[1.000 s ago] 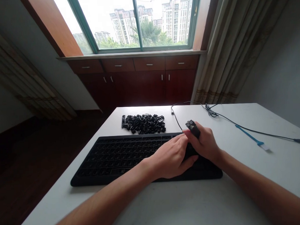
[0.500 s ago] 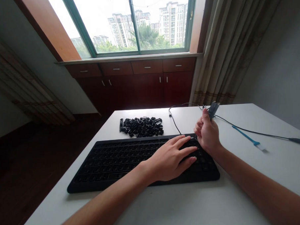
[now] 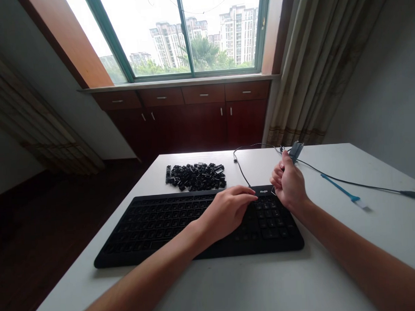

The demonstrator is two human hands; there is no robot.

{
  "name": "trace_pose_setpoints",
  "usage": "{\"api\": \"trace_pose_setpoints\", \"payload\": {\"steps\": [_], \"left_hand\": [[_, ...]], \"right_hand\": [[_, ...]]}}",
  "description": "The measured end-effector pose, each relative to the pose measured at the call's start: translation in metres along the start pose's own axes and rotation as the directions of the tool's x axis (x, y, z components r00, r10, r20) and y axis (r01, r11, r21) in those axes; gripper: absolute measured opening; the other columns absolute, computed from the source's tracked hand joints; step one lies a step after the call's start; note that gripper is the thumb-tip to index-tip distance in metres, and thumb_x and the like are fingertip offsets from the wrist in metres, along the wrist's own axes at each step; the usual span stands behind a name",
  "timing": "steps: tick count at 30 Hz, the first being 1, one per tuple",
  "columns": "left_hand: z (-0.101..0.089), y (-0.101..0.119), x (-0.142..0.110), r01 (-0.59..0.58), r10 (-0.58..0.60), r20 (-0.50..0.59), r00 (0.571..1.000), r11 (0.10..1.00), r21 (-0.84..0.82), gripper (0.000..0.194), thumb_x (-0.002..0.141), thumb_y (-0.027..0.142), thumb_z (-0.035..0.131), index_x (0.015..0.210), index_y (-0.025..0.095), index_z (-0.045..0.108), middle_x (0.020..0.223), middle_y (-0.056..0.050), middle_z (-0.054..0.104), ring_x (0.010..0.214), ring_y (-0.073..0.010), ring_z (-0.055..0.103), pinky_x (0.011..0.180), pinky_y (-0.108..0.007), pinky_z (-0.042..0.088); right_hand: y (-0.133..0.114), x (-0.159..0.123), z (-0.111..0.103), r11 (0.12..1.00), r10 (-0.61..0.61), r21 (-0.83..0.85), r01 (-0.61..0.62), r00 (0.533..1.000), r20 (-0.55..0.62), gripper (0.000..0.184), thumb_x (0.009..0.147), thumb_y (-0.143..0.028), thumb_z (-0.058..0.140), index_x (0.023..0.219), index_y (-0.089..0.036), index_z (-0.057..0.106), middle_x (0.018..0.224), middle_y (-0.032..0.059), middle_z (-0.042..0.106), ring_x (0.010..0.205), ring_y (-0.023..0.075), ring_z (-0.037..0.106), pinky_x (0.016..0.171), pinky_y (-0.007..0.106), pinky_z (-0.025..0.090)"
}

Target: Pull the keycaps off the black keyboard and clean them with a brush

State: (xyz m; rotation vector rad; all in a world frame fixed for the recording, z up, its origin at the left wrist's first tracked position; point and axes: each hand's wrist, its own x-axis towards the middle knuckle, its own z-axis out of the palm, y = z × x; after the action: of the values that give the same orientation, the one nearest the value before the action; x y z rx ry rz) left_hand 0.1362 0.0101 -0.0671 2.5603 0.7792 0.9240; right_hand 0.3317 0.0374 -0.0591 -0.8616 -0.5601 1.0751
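A black keyboard [image 3: 156, 231] lies across the white table, with bare key sockets over its left and middle parts and keycaps on its number pad. My left hand [image 3: 227, 209] is over the keyboard, its fingers drawn together at the upper edge beside the number pad; whatever sits between the fingertips is hidden. My right hand [image 3: 288, 181] is closed in a fist above the keyboard's upper right corner. It grips what looks like a wire keycap puller [image 3: 296, 151], its grey end sticking up and a thin wire showing below the fist.
A heap of loose black keycaps [image 3: 198, 176] sits behind the keyboard. Black cable [image 3: 244, 172] runs from the keyboard's back across the table [image 3: 220, 288]. On the right lies a blue-handled brush [image 3: 339, 188], beside the cable's dark end [image 3: 413, 195].
My left hand has moved left off the number pad, and its spread fingers have drawn together. My right hand has barely moved, keeping its hold on the keycap puller.
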Motion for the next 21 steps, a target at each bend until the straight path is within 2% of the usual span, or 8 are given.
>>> {"api": "trace_pose_setpoints", "payload": {"steps": [2,5,8,10,12,15,21], "left_hand": [[-0.008,-0.008,0.001,0.024,-0.023,-0.046,0.999,0.999,0.038,0.025,0.1,0.013,0.051,0.11,0.018,0.074,0.115,-0.006,0.073,0.102,-0.0172,0.071,0.092,-0.031,0.059],[-0.023,-0.026,0.001,0.096,-0.076,-0.117,0.99,0.979,0.18,0.022,0.1,0.015,0.053,0.108,0.019,0.073,0.113,-0.006,0.073,0.099,-0.0188,0.071,0.089,-0.033,0.059],[-0.034,-0.043,-0.001,0.197,-0.162,-0.132,0.978,0.922,0.332,0.02,0.099,0.017,0.055,0.105,0.02,0.073,0.111,-0.005,0.073,0.099,-0.0224,0.07,0.088,-0.04,0.059],[-0.037,-0.048,-0.001,0.236,-0.199,-0.131,0.971,0.886,0.399,0.019,0.098,0.019,0.056,0.105,0.021,0.073,0.112,-0.005,0.073,0.101,-0.025,0.07,0.09,-0.044,0.058],[-0.036,-0.045,-0.001,0.223,-0.189,-0.124,0.974,0.886,0.407,0.018,0.098,0.021,0.057,0.107,0.021,0.072,0.115,-0.006,0.073,0.104,-0.0255,0.068,0.094,-0.046,0.056],[-0.028,-0.03,0.001,0.143,-0.127,-0.068,0.99,0.932,0.334,0.02,0.1,0.025,0.055,0.111,0.02,0.071,0.117,-0.006,0.072,0.106,-0.0237,0.067,0.098,-0.045,0.054],[-0.006,0.002,0.0,0.02,-0.037,0.08,0.996,0.979,0.205,0.024,0.102,0.035,0.053,0.115,0.021,0.069,0.125,-0.007,0.069,0.115,-0.0243,0.064,0.103,-0.043,0.052]], "right_hand": [[-0.002,0.001,-0.001,1.0,0.026,-0.005,-0.026,0.999,0.026,0.049,0.085,-0.053,0.072,0.064,-0.021,0.042,0.05,-0.0096,0.033,0.039,0.005,0.023,0.033,0.018,0.022],[-0.007,0.006,-0.003,0.994,0.109,-0.026,-0.107,0.988,0.107,0.046,0.086,-0.048,0.071,0.064,-0.021,0.042,0.05,-0.0093,0.033,0.039,0.0054,0.024,0.033,0.018,0.023],[-0.01,0.012,-0.009,0.983,0.178,-0.073,-0.167,0.966,0.185,0.046,0.087,-0.045,0.069,0.062,-0.022,0.038,0.049,-0.0094,0.031,0.038,0.0056,0.022,0.032,0.019,0.02],[-0.012,0.016,-0.013,0.975,0.202,-0.128,-0.18,0.961,0.188,0.046,0.087,-0.042,0.069,0.061,-0.022,0.037,0.047,-0.0098,0.029,0.038,0.0055,0.02,0.032,0.019,0.018],[-0.013,0.018,-0.015,0.963,0.228,-0.185,-0.197,0.96,0.165,0.046,0.087,-0.04,0.069,0.06,-0.022,0.036,0.046,-0.0102,0.028,0.037,0.0052,0.019,0.032,0.019,0.016],[-0.015,0.017,-0.015,0.952,0.247,-0.22,-0.212,0.958,0.143,0.048,0.088,-0.041,0.069,0.06,-0.022,0.035,0.046,-0.0103,0.027,0.037,0.0048,0.019,0.033,0.019,0.015],[-0.008,0.011,-0.012,0.947,0.185,-0.295,-0.125,0.965,0.186,0.052,0.088,-0.049,0.07,0.06,-0.023,0.035,0.049,-0.0097,0.028,0.039,0.0049,0.019,0.036,0.021,0.014]]}}
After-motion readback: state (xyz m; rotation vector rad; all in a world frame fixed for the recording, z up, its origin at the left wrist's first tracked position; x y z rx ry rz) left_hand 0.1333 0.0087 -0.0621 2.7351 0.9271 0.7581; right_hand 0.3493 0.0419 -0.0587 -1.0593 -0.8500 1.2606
